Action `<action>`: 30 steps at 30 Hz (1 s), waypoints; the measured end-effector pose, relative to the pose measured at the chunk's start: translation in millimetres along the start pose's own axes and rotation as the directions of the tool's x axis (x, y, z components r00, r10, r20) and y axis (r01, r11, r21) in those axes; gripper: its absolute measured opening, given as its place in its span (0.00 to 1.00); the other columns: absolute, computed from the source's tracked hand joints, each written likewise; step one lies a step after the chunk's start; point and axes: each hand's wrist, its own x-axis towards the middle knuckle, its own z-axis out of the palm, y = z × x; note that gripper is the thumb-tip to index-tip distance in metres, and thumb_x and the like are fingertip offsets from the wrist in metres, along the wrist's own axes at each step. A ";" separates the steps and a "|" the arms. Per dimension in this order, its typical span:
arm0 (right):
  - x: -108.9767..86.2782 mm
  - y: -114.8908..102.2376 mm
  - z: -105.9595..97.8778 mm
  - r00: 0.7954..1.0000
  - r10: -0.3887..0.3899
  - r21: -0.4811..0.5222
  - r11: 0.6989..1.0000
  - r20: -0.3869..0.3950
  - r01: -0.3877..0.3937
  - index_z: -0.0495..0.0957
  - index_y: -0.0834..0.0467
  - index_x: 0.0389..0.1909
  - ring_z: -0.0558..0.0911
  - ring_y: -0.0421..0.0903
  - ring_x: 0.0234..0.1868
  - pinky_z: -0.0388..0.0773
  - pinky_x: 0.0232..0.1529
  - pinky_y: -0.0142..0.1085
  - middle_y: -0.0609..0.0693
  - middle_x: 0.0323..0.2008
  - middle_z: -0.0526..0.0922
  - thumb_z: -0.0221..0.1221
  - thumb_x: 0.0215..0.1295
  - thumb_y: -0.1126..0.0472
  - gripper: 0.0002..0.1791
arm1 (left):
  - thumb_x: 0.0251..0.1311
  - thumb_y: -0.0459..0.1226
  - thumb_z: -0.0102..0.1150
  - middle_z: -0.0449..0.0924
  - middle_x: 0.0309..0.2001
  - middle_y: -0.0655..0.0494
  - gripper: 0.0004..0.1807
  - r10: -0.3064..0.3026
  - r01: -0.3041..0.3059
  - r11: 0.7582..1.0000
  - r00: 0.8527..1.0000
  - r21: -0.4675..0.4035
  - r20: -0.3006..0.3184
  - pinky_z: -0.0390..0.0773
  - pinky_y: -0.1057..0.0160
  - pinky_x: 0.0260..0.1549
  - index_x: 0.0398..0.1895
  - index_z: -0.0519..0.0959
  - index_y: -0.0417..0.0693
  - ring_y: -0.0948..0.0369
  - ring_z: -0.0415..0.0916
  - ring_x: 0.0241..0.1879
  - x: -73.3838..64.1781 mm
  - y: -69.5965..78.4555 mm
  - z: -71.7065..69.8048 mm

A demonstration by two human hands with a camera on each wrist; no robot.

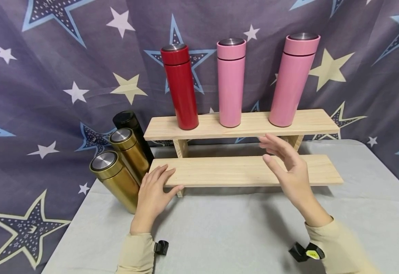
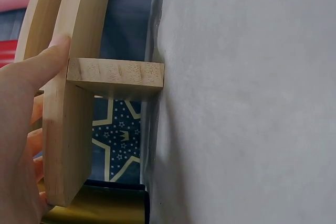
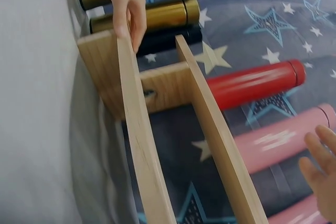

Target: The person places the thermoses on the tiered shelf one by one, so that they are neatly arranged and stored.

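Observation:
A two-tier wooden shelf point(image 1: 227, 171) stands on the cloth-covered table. On its upper board are a red bottle point(image 1: 181, 91), a pink bottle point(image 1: 231, 87) and another pink bottle point(image 1: 293, 83), all upright with steel-topped lids. My left hand point(image 1: 155, 194) rests on the left end of the lower board, fingers on top and thumb at the front edge point(image 2: 55, 59). Above the right part of that board, my right hand point(image 1: 290, 171) is raised with spread, relaxed fingers, holding nothing. Close to my left hand stand a gold bottle point(image 1: 117, 184) and a second gold bottle point(image 1: 132, 152).
A black bottle point(image 1: 129, 121) stands behind the gold ones, left of the shelf. The grey tablecloth point(image 1: 227, 232) spreads in front of the shelf. A dark star-patterned curtain point(image 1: 83, 57) hangs behind and around the table.

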 end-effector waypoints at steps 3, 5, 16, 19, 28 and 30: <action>-3.2 0.6 -12.5 0.999 0.036 -0.045 0.998 0.018 -0.035 0.73 0.69 0.63 0.79 0.49 0.57 0.71 0.62 0.37 0.64 0.54 0.80 0.56 0.65 0.78 0.24 | 0.55 0.58 0.69 0.67 0.70 0.50 0.36 0.002 -0.002 1.000 1.000 -0.001 0.002 0.50 0.44 0.72 0.65 0.76 0.54 0.48 0.58 0.71 -0.3 -0.1 0.1; -5.1 1.2 -21.0 0.998 0.051 -0.055 0.997 0.033 -0.049 0.73 0.68 0.62 0.78 0.48 0.57 0.70 0.63 0.36 0.63 0.54 0.80 0.56 0.65 0.78 0.23 | 0.55 0.58 0.68 0.67 0.70 0.50 0.36 0.003 -0.003 1.000 1.000 -0.001 0.002 0.50 0.44 0.72 0.65 0.76 0.54 0.48 0.59 0.71 -0.4 0.2 0.1; -7.4 6.9 -64.4 0.991 0.077 -0.102 0.993 0.107 -0.066 0.73 0.74 0.60 0.76 0.45 0.60 0.67 0.64 0.31 0.56 0.57 0.81 0.54 0.63 0.82 0.23 | 0.54 0.57 0.69 0.67 0.69 0.50 0.35 0.002 -0.002 1.000 1.000 -0.006 -0.004 0.49 0.44 0.72 0.65 0.76 0.55 0.49 0.58 0.71 -1.1 0.8 0.0; -8.4 8.3 -75.0 0.987 0.113 -0.096 0.990 0.110 -0.103 0.72 0.73 0.61 0.75 0.44 0.61 0.66 0.64 0.30 0.53 0.58 0.80 0.54 0.63 0.82 0.23 | 0.55 0.57 0.69 0.67 0.70 0.50 0.36 -0.001 0.001 1.000 1.000 -0.004 -0.001 0.49 0.44 0.72 0.65 0.76 0.55 0.49 0.58 0.71 -1.0 0.4 0.1; -12.5 14.1 -106.4 0.983 0.158 -0.018 0.987 0.087 -0.158 0.70 0.74 0.62 0.76 0.43 0.60 0.67 0.63 0.27 0.51 0.57 0.82 0.50 0.66 0.82 0.23 | 0.55 0.57 0.68 0.67 0.70 0.50 0.35 -0.004 0.004 1.000 1.000 -0.002 0.004 0.48 0.44 0.72 0.65 0.76 0.55 0.49 0.58 0.71 -0.4 0.2 0.1; -14.4 15.4 -111.7 0.983 0.173 -0.006 0.985 0.068 -0.173 0.70 0.73 0.62 0.76 0.42 0.60 0.67 0.62 0.26 0.51 0.56 0.82 0.50 0.67 0.81 0.23 | 0.55 0.58 0.68 0.67 0.70 0.50 0.35 -0.003 0.003 1.000 1.000 -0.003 0.003 0.48 0.44 0.72 0.65 0.76 0.55 0.49 0.58 0.71 -0.4 0.1 0.2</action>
